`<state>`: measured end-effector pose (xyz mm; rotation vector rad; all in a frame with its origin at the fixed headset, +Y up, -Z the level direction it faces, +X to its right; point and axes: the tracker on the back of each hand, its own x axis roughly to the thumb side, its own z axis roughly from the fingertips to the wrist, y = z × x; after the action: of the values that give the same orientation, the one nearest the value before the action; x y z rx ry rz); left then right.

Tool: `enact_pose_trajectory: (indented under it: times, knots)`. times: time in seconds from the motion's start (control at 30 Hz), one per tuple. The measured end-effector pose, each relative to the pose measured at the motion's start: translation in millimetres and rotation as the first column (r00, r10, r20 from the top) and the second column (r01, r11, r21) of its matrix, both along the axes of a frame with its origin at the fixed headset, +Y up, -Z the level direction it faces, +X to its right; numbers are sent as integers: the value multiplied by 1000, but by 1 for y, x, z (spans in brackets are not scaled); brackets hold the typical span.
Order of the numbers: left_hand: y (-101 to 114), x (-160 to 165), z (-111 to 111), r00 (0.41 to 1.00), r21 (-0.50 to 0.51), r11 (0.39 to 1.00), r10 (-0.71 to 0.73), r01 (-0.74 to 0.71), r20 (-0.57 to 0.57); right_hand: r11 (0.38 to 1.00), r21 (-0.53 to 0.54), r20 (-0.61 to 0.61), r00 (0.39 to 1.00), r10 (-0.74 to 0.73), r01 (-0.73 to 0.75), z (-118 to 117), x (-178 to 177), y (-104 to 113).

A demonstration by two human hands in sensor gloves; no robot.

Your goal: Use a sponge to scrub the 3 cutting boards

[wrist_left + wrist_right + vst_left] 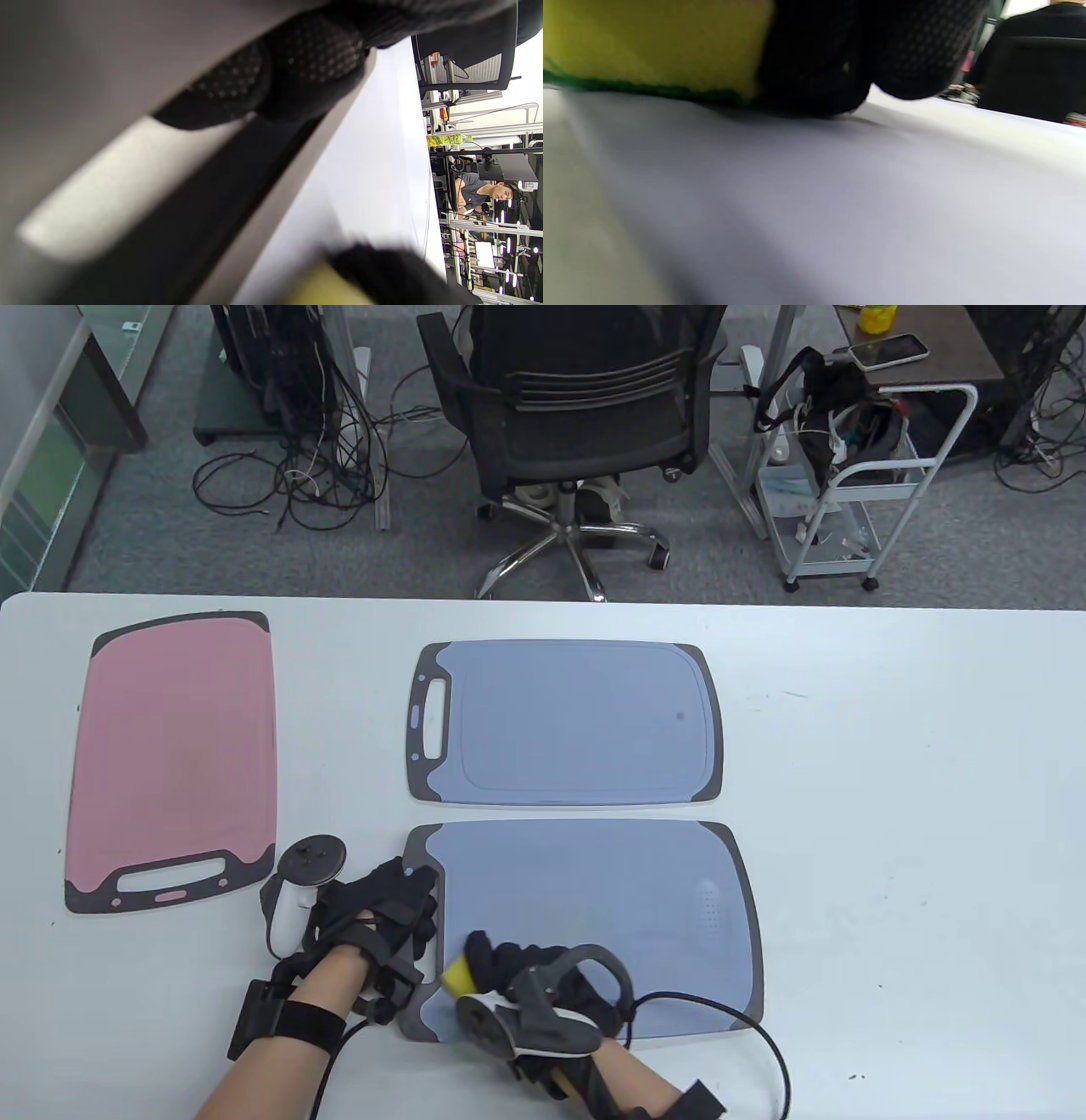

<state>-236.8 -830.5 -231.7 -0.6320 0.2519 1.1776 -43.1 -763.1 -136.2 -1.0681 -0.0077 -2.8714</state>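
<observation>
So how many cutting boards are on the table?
3. The pink board lies at the left. One blue board lies in the middle, farther back. The other blue board is nearest, with both hands on it. None looks hidden.

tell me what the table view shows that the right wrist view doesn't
Only the table view shows all three boards: the pink board, the far blue board and the near blue board, whose handle end the left hand rests on.

Only the right wrist view shows the sponge's green scrub layer flat on the board.

Both show the right hand holding the yellow sponge on the near blue board.
</observation>
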Motion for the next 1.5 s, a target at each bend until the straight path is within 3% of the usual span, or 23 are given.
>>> enact_pose_trajectory:
  times: [0.07, 0.13, 0.27, 0.4, 0.5, 0.57, 0.63, 0.7, 0.77, 0.9, 0.97, 1.07, 1.2, 1.27, 1.4, 1.5]
  knots:
    - [0, 0, 0, 1000, -2, 1000, 4, -4, 1, 1000, 3, 2, 1000, 28, -28, 0, -2, 1]
    - [0, 0, 0, 1000, -1, 1000, 4, -4, 2, 1000, -9, 54, 998, 25, -24, -3, 20, 1]
    - [0, 0, 0, 1000, -3, 1000, 5, -5, 4, 1000, -23, 289, 957, 27, -22, -11, 115, -5]
    - [0, 0, 0, 1000, 2, 1000, -4, 4, 2, 997, -72, 584, 811, 27, 18, -8, 229, -11]
    - [0, 0, 0, 1000, 3, 1000, -8, 8, 2, 994, -98, 694, 719, 38, 42, -4, 274, -12]
    - [0, 0, 0, 1000, 5, 1000, -10, 10, 3, 994, -91, 674, 738, 21, 55, -5, 264, -12]
    - [1, 0, 0, 1000, 6, 1000, -13, 13, 1, 997, -78, 557, 829, 48, -6, -7, 232, -10]
    - [1, 0, 0, 1000, 6, 1000, -14, 14, 0, 998, -47, 396, 918, -12, 33, -8, 173, -9]
    - [0, 0, 0, 1000, 5, 1000, -11, 11, 1, 999, -31, 264, 964, -34, 44, -6, 119, -8]
    - [1, 1, 0, 1000, 2, 1000, -4, 4, 1, 1000, 2, 34, 999, 12, -12, 2, 32, -3]
    - [1, 1, 0, 1000, 4, 1000, -8, 8, 1, 1000, 8, 5, 1000, 19, -19, 4, 13, -2]
    - [1, 1, 0, 1000, 5, 1000, -8, 8, 1, 999, 3, 34, 999, 33, -33, 3, 28, -1]
    - [1, 1, 0, 1000, 1, 1000, -4, 4, 2, 998, -27, 208, 976, 69, -65, 0, 107, -5]
    - [1, 1, 0, 1000, 4, 1000, -8, 8, 2, 998, -51, 328, 943, 52, -37, 1, 160, -8]
    - [1, 1, 0, 1000, 6, 1000, -14, 14, 0, 998, -61, 589, 808, 16, 24, 7, 259, -13]
    - [1, 1, 0, 1000, 10, 1000, -24, 24, -3, 994, -93, 634, 773, 10, 64, 8, 278, -14]
